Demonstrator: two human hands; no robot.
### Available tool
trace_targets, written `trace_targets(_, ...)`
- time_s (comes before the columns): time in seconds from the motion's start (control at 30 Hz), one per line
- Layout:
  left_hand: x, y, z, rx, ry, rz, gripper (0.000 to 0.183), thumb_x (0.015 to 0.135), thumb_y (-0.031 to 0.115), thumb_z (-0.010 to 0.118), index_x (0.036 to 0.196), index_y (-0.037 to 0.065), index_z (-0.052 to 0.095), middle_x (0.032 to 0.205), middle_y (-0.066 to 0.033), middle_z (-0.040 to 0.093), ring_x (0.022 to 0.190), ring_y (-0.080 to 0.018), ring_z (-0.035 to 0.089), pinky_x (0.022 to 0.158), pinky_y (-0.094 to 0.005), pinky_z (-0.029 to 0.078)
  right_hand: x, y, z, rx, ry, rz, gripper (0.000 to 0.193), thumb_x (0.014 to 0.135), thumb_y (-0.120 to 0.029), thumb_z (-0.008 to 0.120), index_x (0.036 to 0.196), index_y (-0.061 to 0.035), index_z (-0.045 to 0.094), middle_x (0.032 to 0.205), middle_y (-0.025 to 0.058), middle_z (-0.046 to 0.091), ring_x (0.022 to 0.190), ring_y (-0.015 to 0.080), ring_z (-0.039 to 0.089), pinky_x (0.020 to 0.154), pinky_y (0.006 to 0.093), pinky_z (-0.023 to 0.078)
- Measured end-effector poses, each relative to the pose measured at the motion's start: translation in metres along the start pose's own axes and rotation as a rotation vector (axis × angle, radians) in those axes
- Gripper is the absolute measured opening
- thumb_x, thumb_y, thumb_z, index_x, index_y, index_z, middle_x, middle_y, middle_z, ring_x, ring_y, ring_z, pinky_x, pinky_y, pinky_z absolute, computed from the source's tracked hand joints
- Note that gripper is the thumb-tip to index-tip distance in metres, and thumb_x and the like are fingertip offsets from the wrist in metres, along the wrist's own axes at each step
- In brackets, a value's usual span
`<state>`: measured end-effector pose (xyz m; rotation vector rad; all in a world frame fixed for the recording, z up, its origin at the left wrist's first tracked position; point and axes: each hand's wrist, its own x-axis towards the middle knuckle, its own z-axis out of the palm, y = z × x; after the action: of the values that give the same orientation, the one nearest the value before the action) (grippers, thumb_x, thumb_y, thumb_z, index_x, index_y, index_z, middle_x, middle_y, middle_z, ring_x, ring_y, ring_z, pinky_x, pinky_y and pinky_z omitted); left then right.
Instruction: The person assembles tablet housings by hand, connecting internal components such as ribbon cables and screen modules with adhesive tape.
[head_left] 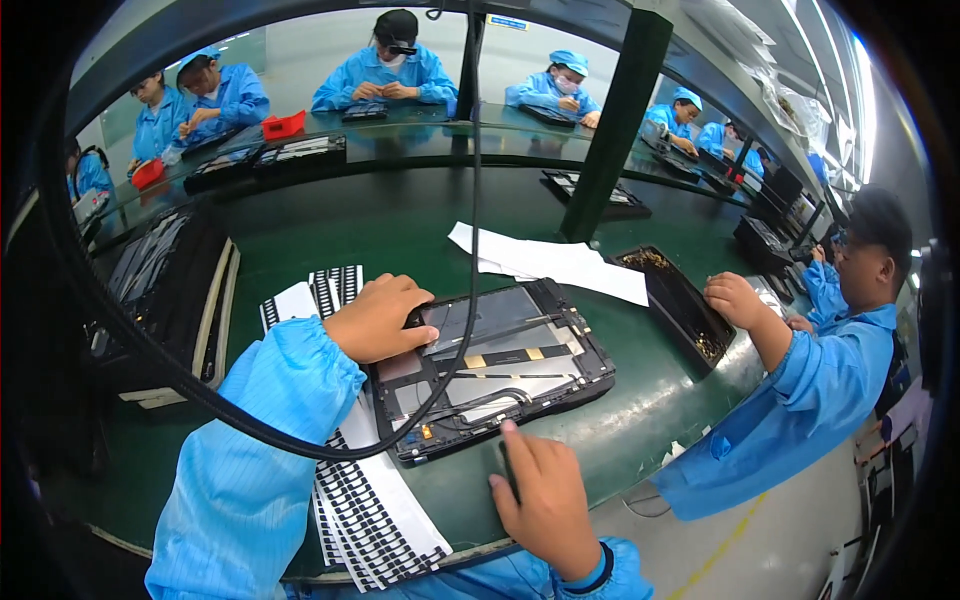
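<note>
An opened tablet-like device (480, 370) with a black frame, grey panels and ribbon cables lies tilted on the green bench in front of me. My left hand (378, 318) grips its far left corner, thumb and fingertips apart around the edge. At the near edge, the outstretched index finger of my right hand (545, 495) touches or almost touches the frame, with the thumb held apart. I see nothing held in that hand. Strips of black stickers on white backing (385, 515) fan out under my left forearm and beside the device.
White paper sheets (545, 262) and a black tray of small golden parts (685, 310) lie beyond and right. A co-worker's hand (735, 300) rests at that tray. Stacked devices (160, 290) stand left. A black cable (474, 180) hangs across my view; a green post (615, 125) rises behind.
</note>
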<state>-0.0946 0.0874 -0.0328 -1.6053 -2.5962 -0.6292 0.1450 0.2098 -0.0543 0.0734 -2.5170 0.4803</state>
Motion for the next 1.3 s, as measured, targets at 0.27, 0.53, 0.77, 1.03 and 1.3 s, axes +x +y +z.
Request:
trace_targets(0.27,0.000,-0.017,0.000,-0.066,-0.095,-0.024,0.058,0.079,0.043,0.053,0.113,-0.004,0.047,0.104,-0.0215,0.048,0.100,-0.0333,0.043,0.088,-0.0375,0.035,-0.001,-0.002,0.002,0.020,-0.061,0.025,0.057,0.066,-0.012,0.065,0.114,0.0089,0.043,0.100,0.0174,0.051,0.091,0.0304,0.047,0.079,0.0389,0.037)
trace_targets(0.53,0.037,-0.006,-0.013,-0.089,-0.270,0.028,0.061,0.074,0.054,0.052,0.092,-0.004,0.059,0.085,-0.0263,0.055,0.082,-0.0357,0.054,0.074,-0.0401,0.042,-0.009,-0.012,0.012,0.191,0.123,0.274,0.063,0.073,-0.012,0.061,0.122,0.0121,0.031,0.109,0.0228,0.048,0.100,0.0338,0.045,0.088,0.0395,0.035)
trace_targets(0.77,0.034,0.010,-0.035,-0.267,0.042,0.082,0.045,0.075,0.038,0.059,0.086,-0.005,0.059,0.072,-0.0207,0.058,0.072,-0.0313,0.056,0.066,-0.0389,0.044,-0.009,0.003,0.020,0.609,0.354,0.340,0.066,0.079,-0.011,0.056,0.131,0.0065,0.020,0.130,0.0226,0.032,0.120,0.0296,0.032,0.098,0.0351,0.026)
trace_targets(1.03,-0.030,0.033,-0.142,-0.417,0.192,-0.296,0.052,0.084,0.025,0.051,0.125,-0.004,0.036,0.117,-0.0194,0.050,0.104,-0.0211,0.050,0.087,-0.0283,0.039,0.097,-0.008,0.000,1.348,0.292,0.267,0.052,0.078,-0.009,0.054,0.121,0.0114,0.033,0.115,0.0182,0.046,0.100,0.0246,0.047,0.085,0.0350,0.037)
trace_targets(1.3,-0.142,-0.020,-0.234,-0.473,0.354,-0.607,0.048,0.085,0.022,0.053,0.124,-0.002,0.039,0.103,-0.0092,0.056,0.085,-0.0101,0.050,0.071,-0.0223,0.041,0.217,-0.101,0.033,1.523,-0.141,0.035,0.046,0.076,-0.011,0.058,0.116,0.0036,0.043,0.106,0.0129,0.046,0.094,0.0173,0.048,0.085,0.0285,0.038)
